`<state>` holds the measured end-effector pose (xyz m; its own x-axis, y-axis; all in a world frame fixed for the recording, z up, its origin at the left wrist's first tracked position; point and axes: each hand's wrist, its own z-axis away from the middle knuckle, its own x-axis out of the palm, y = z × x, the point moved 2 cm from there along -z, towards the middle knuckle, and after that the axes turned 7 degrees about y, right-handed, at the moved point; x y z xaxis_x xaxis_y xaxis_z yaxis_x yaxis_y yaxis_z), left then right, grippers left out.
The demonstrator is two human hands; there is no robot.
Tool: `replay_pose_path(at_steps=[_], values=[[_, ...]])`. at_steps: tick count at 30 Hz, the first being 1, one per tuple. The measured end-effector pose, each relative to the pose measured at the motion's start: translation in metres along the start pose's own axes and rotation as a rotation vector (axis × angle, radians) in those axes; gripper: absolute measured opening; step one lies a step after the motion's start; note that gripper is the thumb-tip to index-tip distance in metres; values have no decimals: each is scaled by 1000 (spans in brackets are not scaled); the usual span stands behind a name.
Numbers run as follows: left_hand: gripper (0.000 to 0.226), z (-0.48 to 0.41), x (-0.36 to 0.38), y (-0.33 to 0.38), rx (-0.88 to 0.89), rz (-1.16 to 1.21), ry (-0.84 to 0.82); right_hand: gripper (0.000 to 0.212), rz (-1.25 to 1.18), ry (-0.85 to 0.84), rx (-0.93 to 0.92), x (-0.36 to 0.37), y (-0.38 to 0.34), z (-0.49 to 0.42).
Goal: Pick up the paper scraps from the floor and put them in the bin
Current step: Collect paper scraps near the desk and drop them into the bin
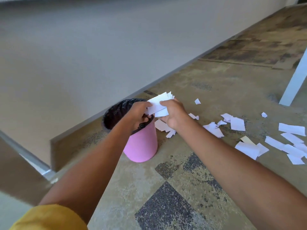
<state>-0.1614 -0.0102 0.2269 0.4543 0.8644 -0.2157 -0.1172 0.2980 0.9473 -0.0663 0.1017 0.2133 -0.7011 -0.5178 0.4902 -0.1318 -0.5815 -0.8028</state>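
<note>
A pink bin [142, 143] with a black liner [116, 112] stands on the floor near the wall. Both hands hold one bundle of white paper scraps [160, 103] just above the bin's right rim. My left hand [138, 112] pinches the bundle's left edge, over the bin's opening. My right hand [173, 113] grips the bundle from the right. More white scraps lie on the floor: some beside the bin [163, 127], a group in the middle [214, 128], and several at the right [292, 143].
A grey wall with a skirting board [83, 131] runs behind the bin. A white furniture leg [294, 80] stands at the right. The patchy carpet [166, 188] stretches in front of the bin.
</note>
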Motion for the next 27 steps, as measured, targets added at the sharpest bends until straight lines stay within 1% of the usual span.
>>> replay_pose_path(at_steps=[3, 5, 8, 10, 11, 13, 15, 16, 18, 19, 21, 23, 25, 27], values=[[19, -12, -33, -2, -78, 132, 35, 16, 4, -96, 77, 38, 8, 11], [21, -15, -49, -6, -129, 225, 64, 10, -34, -162, 131, 55, 14, 19], [44, -15, -61, -10, -204, 268, 99, 14, -75, -223, 189, 64, 19, 23], [60, -18, -66, -13, -251, 286, 108, 17, -80, -234, 206, 64, 22, 25], [64, -19, -67, -13, -270, 293, 110, 22, -93, -234, 217, 64, 23, 24], [64, -21, -68, -13, -287, 292, 133, 41, -114, -233, 253, 61, 24, 26], [59, -24, -69, -12, -289, 279, 165, 43, -142, -249, 275, 62, 22, 27], [56, -24, -68, -10, -290, 272, 180, 52, -155, -255, 278, 62, 22, 27], [49, -21, -64, -5, -261, 245, 192, 81, -160, -246, 261, 61, 21, 24], [43, -19, -61, -3, -232, 224, 203, 87, -171, -246, 251, 61, 22, 23], [36, -16, -55, -1, -143, 217, 270, 85, -180, -233, 228, 57, 22, 18], [36, -18, -48, -1, -52, 206, 318, 78, -136, -230, 219, 46, 23, 15], [32, -20, -36, -1, 2, 188, 314, 66, -110, -218, 204, 28, 23, 12], [27, -21, -18, 1, 30, 173, 267, 53, -117, -191, 193, 4, 24, 7]])
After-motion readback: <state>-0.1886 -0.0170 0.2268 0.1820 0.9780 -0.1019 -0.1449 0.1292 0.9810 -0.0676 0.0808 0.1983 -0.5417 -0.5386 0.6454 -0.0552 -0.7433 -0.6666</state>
